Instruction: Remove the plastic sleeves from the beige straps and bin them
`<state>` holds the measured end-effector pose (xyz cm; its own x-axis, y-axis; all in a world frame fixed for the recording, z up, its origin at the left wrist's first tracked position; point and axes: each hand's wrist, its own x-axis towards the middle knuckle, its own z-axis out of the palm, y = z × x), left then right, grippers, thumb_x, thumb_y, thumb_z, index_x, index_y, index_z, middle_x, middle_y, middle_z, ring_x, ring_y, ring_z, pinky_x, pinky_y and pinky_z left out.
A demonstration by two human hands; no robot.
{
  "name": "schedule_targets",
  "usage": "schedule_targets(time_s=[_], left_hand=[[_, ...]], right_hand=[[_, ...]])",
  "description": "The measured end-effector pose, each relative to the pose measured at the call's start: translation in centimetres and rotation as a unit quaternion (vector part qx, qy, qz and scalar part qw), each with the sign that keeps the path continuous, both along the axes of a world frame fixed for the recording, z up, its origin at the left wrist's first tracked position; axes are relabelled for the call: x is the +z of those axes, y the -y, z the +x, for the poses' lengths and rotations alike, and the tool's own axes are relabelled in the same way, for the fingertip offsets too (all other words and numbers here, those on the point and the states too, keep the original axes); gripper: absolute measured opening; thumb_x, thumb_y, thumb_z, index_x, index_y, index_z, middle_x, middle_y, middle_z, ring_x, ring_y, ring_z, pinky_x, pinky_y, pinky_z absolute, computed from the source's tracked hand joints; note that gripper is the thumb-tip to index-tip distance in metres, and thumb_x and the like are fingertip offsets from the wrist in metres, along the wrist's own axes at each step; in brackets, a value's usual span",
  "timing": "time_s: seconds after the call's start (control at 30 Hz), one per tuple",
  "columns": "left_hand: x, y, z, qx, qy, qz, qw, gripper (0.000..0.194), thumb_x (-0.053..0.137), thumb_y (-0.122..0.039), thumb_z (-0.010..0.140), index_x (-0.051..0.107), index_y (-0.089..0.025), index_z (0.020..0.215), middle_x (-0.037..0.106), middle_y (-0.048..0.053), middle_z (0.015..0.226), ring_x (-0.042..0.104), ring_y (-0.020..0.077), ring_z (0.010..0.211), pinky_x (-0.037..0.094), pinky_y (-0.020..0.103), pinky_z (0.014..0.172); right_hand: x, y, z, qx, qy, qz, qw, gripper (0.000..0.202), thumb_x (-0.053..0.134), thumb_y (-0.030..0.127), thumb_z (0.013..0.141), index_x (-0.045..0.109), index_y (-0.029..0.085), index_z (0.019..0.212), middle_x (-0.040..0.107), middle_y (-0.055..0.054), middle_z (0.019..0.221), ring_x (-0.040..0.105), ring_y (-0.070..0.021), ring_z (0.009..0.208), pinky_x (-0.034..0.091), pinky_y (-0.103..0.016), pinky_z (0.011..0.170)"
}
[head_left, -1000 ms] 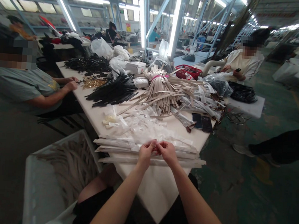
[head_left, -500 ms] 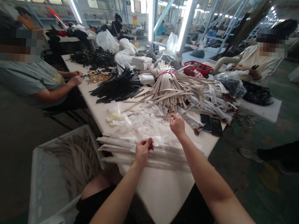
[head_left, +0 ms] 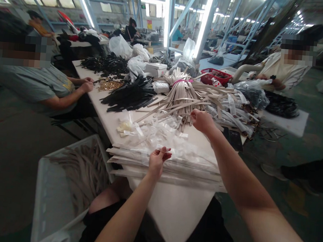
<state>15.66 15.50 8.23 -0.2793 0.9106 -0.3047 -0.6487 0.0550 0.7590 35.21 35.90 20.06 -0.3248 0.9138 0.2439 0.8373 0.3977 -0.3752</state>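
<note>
Just over the flat strips [head_left: 135,164]: a person's left hand [head_left: 156,162] presses thumb and fingertips together; anything pinched there is too small to make out.
At the strap bundle [head_left: 181,96]: the right hand [head_left: 201,121] extends farther forward, its fingertips also together, by the hanging strap ends; whether they clasp one cannot be told.
Bundle: pale straps gathered by a pink band [head_left: 191,81], fanned out just beyond the right fingertips.
Plastic film [head_left: 160,131]: crumpled and clear, spread between the two grips and ahead of the left.
Table [head_left: 178,212]: a bare pale corner lies below the left grip, toward the person.
Crate [head_left: 39,189]: left of the left grip and lower, holding more straps.
Black strips [head_left: 131,95]: heaped beyond the left grip.
Co-worker's hands [head_left: 86,85]: beyond the left grip, off to its left.
</note>
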Motion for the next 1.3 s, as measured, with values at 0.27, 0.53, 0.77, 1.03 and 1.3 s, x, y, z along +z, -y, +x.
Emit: schedule_targets(time_s=[0.27, 0.53, 0.77, 1.03, 1.3], left_hand=[[3.2, 0.8, 5.2, -0.162, 0.114, 0.091, 0.976, 0.026, 0.083, -0.035, 0.076, 0.069, -0.014, 0.082, 0.073, 0.012, 0.109, 0.067, 0.0244, 0.106, 0.048, 0.040, 0.098], [2.7, -0.3, 4.6, -0.049, 0.105, -0.007, 0.993, 0.017, 0.081, -0.021, 0.078, 0.067, -0.011, 0.080, 0.072, 0.008, 0.083, 0.069, 0.0164, 0.082, 0.054, 0.028, 0.081], [2.6, 0.6, 3.7, -0.063, 0.073, -0.062, 0.993, 0.019, 0.079, -0.025, 0.080, 0.064, -0.014, 0.083, 0.071, 0.008, 0.088, 0.069, 0.0164, 0.079, 0.057, 0.028, 0.072], [1.7, 2.6, 2.0, -0.057, 0.111, -0.066, 0.990, 0.029, 0.083, -0.034, 0.075, 0.062, -0.015, 0.079, 0.064, -0.001, 0.073, 0.059, 0.0083, 0.057, 0.051, 0.021, 0.056], [2.1, 2.9, 2.3, -0.055, 0.126, -0.039, 0.990, 0.025, 0.082, -0.030, 0.077, 0.063, -0.014, 0.080, 0.067, 0.001, 0.075, 0.063, 0.0101, 0.061, 0.054, 0.023, 0.059]], right_hand=[[-0.7, 13.3, 0.6, 0.060, -0.343, -0.344, 0.872, 0.018, 0.068, 0.026, 0.082, 0.056, 0.018, 0.093, 0.067, -0.001, 0.069, 0.059, -0.0116, 0.044, 0.046, -0.021, 0.043], [-2.3, 24.6, 4.5, 0.137, -0.540, -0.450, 0.698, 0.042, 0.063, 0.033, 0.083, 0.059, 0.021, 0.123, 0.074, -0.011, 0.103, 0.072, -0.0205, 0.068, 0.057, -0.040, 0.075], [0.1, 26.7, 5.7, 0.061, -0.436, -0.167, 0.882, 0.025, 0.070, 0.043, 0.084, 0.074, 0.019, 0.088, 0.071, -0.010, 0.098, 0.068, -0.0262, 0.094, 0.052, -0.039, 0.088], [-4.9, 26.8, 1.5, 0.026, -0.463, -0.299, 0.834, 0.043, 0.040, 0.057, 0.097, 0.060, 0.019, 0.093, 0.055, 0.003, 0.057, 0.046, -0.0119, 0.039, 0.038, -0.023, 0.039], [-6.3, 26.3, -1.3, -0.053, -0.277, -0.154, 0.947, 0.043, 0.035, 0.044, 0.101, 0.060, 0.020, 0.075, 0.058, 0.000, 0.058, 0.054, -0.0147, 0.051, 0.036, -0.025, 0.054]])
